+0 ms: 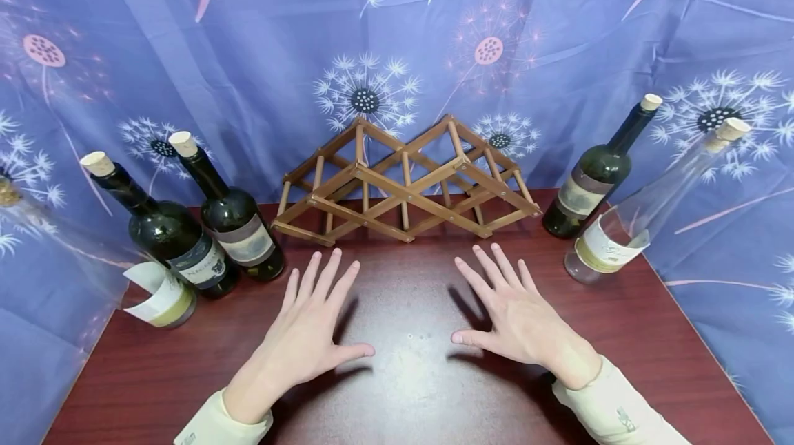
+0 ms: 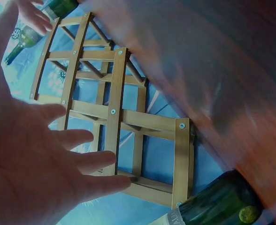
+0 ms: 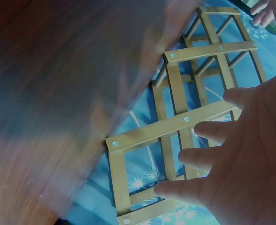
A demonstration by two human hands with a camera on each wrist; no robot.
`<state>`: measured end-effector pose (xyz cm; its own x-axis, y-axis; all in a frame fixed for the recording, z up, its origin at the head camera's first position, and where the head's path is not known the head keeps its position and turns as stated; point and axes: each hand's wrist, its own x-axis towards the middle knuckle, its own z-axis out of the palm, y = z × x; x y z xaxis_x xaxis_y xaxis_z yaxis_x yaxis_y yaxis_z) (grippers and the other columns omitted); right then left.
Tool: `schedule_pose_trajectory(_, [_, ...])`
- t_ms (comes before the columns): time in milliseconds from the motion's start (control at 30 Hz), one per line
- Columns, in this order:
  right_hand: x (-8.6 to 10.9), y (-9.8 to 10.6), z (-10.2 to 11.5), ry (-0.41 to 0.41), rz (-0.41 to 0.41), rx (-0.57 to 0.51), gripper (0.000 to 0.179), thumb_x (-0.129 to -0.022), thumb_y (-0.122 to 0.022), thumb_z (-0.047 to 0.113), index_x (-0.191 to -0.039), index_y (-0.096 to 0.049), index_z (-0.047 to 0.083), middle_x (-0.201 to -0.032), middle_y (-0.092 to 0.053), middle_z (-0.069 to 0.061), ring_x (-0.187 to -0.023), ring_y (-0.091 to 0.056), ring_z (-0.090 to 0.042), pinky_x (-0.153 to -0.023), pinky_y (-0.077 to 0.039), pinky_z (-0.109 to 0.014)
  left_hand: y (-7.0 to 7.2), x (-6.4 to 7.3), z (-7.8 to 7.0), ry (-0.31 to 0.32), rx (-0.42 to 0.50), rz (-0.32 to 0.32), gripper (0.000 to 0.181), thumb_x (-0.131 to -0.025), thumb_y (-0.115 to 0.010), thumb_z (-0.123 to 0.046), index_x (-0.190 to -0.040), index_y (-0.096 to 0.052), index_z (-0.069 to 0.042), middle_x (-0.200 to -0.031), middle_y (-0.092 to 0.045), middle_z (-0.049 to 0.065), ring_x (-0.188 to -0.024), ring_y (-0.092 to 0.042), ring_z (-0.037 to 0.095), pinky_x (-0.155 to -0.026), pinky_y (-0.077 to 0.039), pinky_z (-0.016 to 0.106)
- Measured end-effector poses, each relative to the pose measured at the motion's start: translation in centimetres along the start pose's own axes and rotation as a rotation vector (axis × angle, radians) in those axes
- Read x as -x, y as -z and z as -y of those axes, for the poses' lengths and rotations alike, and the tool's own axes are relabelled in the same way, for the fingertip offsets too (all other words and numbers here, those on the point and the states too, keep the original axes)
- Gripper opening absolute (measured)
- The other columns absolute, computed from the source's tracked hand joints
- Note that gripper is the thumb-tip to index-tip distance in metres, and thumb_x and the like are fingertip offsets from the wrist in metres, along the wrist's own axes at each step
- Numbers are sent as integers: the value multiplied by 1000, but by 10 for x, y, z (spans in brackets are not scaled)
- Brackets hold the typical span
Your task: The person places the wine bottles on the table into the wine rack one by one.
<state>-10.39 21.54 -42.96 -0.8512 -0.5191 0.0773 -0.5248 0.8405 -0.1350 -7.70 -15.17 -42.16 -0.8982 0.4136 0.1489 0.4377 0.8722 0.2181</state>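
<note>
A folding wooden wine rack (image 1: 406,190) of crossed slats and dowels stands at the back of the table, with no bottles in it. In front of its left part my left hand (image 1: 310,335) hovers with fingers spread, holding nothing. My right hand (image 1: 524,324) is held likewise in front of the rack's right part, its thumb pointing inward. Both wrist views show the spread fingers apart from the rack (image 2: 114,112). Two dark corked bottles (image 1: 176,245) (image 1: 238,221) stand nearest the left hand. A clear corked bottle (image 1: 608,245) is to the right hand's upper right.
Another dark corked bottle (image 1: 583,190) stands right of the rack. At the far left is a clear bottle (image 1: 161,297) with a white and yellow-green label. Behind the reddish-brown table (image 1: 409,404) hangs a blue dandelion-print cloth (image 1: 279,32).
</note>
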Motion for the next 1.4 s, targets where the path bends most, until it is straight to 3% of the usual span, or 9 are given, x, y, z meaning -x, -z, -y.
schedule_pose_trajectory(467, [2, 3, 1, -5, -5, -8, 115, -85, -53, 92, -172, -18, 26, -177, -13, -13, -162, -6, -41, -118, -18, -78, 16, -3, 3, -10, 40, -140, 113, -83, -78, -72, -169, -29, -16, -175, -22, 13, -160, -18, 40, -123, -23, 66])
schedule_pose_trajectory(1000, [2, 3, 2, 2, -26, -3, 115, -84, -57, 90, -172, -21, 25, -176, -15, -13, -162, -8, -41, -118, -19, -78, 38, -5, 22, 5, 102, -442, 95, -87, -82, -55, -160, -45, -6, -163, -42, 20, -153, -33, 43, -118, -33, 66])
schedule_pose_trajectory(1233, [3, 4, 3, 5, -27, -6, 115, -84, -55, 91, -172, -21, 25, -176, -15, -13, -162, -7, -41, -118, -19, -78, 46, -6, 27, -36, 149, -606, 84, -96, -71, -56, -154, -50, 1, -158, -45, 24, -149, -38, 43, -124, -29, 53])
schedule_pose_trajectory(1400, [3, 4, 3, 5, -33, -4, 115, -83, -57, 90, -172, -20, 26, -177, -14, -12, -162, -7, -40, -118, -19, -77, 50, -6, 31, -37, 161, -714, 80, -98, -68, -54, -153, -49, 2, -159, -44, 25, -147, -38, 48, -123, -28, 56])
